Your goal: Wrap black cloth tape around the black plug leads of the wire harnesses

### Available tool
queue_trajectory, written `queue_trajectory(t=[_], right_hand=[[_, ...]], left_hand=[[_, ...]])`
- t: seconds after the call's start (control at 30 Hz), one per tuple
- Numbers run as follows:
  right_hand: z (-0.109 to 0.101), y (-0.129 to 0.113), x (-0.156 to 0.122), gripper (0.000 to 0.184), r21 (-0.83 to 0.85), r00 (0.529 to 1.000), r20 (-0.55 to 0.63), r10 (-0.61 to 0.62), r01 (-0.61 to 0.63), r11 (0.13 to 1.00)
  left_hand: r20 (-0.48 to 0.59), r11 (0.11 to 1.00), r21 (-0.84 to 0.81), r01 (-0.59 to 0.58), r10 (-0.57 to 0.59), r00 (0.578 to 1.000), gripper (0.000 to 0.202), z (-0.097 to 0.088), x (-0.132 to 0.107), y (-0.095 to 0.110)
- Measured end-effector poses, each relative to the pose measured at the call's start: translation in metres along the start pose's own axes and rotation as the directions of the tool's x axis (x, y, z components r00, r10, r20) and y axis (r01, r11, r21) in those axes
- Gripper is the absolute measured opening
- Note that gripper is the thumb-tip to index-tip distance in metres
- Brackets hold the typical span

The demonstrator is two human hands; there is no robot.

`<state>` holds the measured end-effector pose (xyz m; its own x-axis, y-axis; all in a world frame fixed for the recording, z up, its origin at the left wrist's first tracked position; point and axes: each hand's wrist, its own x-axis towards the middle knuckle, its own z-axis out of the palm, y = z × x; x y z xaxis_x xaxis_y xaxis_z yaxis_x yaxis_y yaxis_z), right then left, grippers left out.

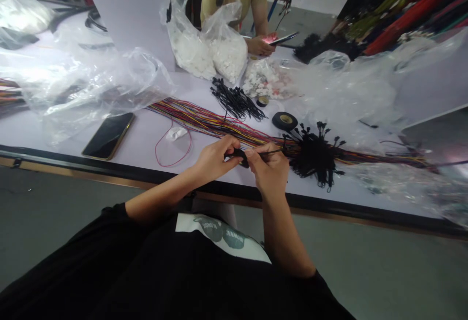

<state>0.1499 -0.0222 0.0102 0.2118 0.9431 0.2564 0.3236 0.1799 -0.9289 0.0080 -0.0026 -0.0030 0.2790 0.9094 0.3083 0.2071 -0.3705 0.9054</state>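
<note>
My left hand [215,156] and my right hand [268,166] meet above the table's near edge. Both are closed in a pinch. The left hand grips a small black roll of tape [239,154], and the right hand pinches a thin dark wire [270,152] that runs out of a long bundle of coloured wires [204,119]. The bundle lies across the white table [146,144]. Just right of my hands, the bundle ends in a cluster of black connectors [316,156].
A dark phone [108,135] lies at the left. A pink wire loop [171,147], black cable ties [236,101] and two tape rolls [284,121] sit behind my hands. Clear plastic bags [84,78] spread left and right. Across the table a person's hand [260,45] holds a phone.
</note>
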Motion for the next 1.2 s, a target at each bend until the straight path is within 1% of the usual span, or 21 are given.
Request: queue_trajectory(t=[0.1,0.17,0.23,0.3,0.37,0.43,0.47,0.5,0.53,0.57,0.6,0.63,0.67,0.7,0.77,0.8,0.87,0.93,1.0,1.1,1.2], right_hand=[[0.005,0.001,-0.003,0.031,0.07,0.999,-0.032,0.022,-0.019,0.997],[0.007,-0.001,-0.005,0.028,0.113,0.998,0.039,0.04,-0.044,0.993],[0.008,-0.003,-0.005,0.025,0.103,0.992,0.127,0.026,-0.039,0.994],[0.007,-0.003,-0.005,0.023,0.028,0.992,0.125,-0.03,0.026,0.999],[0.006,-0.002,-0.004,0.021,-0.035,0.996,0.022,-0.092,0.093,0.995],[0.006,0.0,-0.003,0.023,-0.023,0.992,-0.073,-0.105,0.103,0.994],[0.006,0.0,-0.004,0.024,0.006,0.991,-0.094,-0.093,0.094,0.996],[0.006,0.0,-0.004,0.025,0.035,0.992,-0.097,-0.08,0.083,0.996],[0.007,-0.001,-0.005,0.026,0.057,0.993,-0.09,-0.073,0.078,0.995],[0.007,-0.001,-0.006,0.026,0.073,0.994,-0.077,-0.073,0.079,0.994],[0.008,-0.002,-0.007,0.026,0.088,0.995,-0.065,-0.081,0.087,0.992],[0.008,-0.002,-0.007,0.026,0.105,0.995,-0.048,-0.093,0.097,0.99],[0.008,-0.002,-0.007,0.027,0.123,0.994,-0.025,-0.105,0.107,0.987],[0.008,-0.001,-0.007,0.027,0.143,0.993,-0.001,-0.117,0.116,0.983],[0.006,0.001,-0.005,0.027,0.18,0.989,0.055,-0.136,0.125,0.976],[0.005,0.001,-0.004,0.026,0.189,0.986,0.086,-0.146,0.127,0.974],[0.001,0.001,-0.003,0.025,0.172,0.976,0.149,-0.159,0.132,0.976],[-0.003,-0.002,-0.002,0.023,0.109,0.965,0.203,-0.166,0.147,0.983],[-0.005,-0.005,-0.002,0.022,0.037,0.96,0.226,-0.162,0.158,0.987],[-0.006,-0.007,-0.003,0.021,0.0,0.976,0.172,-0.133,0.136,0.991],[-0.005,-0.007,-0.003,0.02,-0.008,0.997,0.043,-0.059,0.06,0.998]], left_hand=[[-0.074,0.988,0.108,-0.106,0.114,0.991,0.004,0.004,0.001,-0.004],[-0.092,0.971,0.162,-0.175,0.191,0.977,0.008,0.003,0.001,-0.006],[-0.11,0.96,0.177,-0.216,0.238,0.965,0.012,0.003,0.001,-0.007],[-0.137,0.963,0.128,-0.237,0.254,0.958,0.01,0.004,-0.001,-0.007],[-0.195,0.979,0.007,-0.205,0.202,0.96,0.005,0.006,-0.004,-0.007],[-0.27,0.974,-0.209,-0.093,0.034,0.962,0.022,0.006,-0.005,-0.007],[-0.279,0.939,-0.343,-0.021,-0.08,0.957,0.03,0.005,-0.005,-0.007],[-0.236,0.876,-0.479,0.058,-0.192,0.953,0.035,0.003,-0.003,-0.008],[-0.133,0.788,-0.598,0.148,-0.28,0.951,0.038,0.001,-0.002,-0.009],[0.014,0.686,-0.685,0.245,-0.324,0.946,0.041,-0.003,0.001,-0.01],[0.185,0.586,-0.731,0.349,-0.323,0.928,0.043,-0.007,0.003,-0.012],[0.343,0.5,-0.743,0.445,-0.288,0.894,0.047,-0.011,0.005,-0.014],[0.467,0.435,-0.734,0.522,-0.235,0.853,0.051,-0.015,0.007,-0.016],[0.548,0.392,-0.722,0.57,-0.18,0.817,0.055,-0.018,0.009,-0.019],[0.611,0.358,-0.715,0.601,-0.098,0.785,0.059,-0.023,0.01,-0.022],[0.617,0.359,-0.717,0.597,-0.07,0.784,0.059,-0.024,0.009,-0.023],[0.6,0.377,-0.736,0.562,-0.022,0.8,0.056,-0.026,0.009,-0.023],[0.549,0.419,-0.765,0.489,0.027,0.835,0.049,-0.027,0.008,-0.02],[0.472,0.483,-0.786,0.385,0.068,0.879,0.044,-0.028,0.007,-0.014],[0.391,0.624,-0.738,0.257,0.086,0.916,0.046,-0.032,0.001,-0.004],[0.347,0.813,-0.559,0.16,0.054,0.936,0.063,-0.039,-0.009,0.001]])
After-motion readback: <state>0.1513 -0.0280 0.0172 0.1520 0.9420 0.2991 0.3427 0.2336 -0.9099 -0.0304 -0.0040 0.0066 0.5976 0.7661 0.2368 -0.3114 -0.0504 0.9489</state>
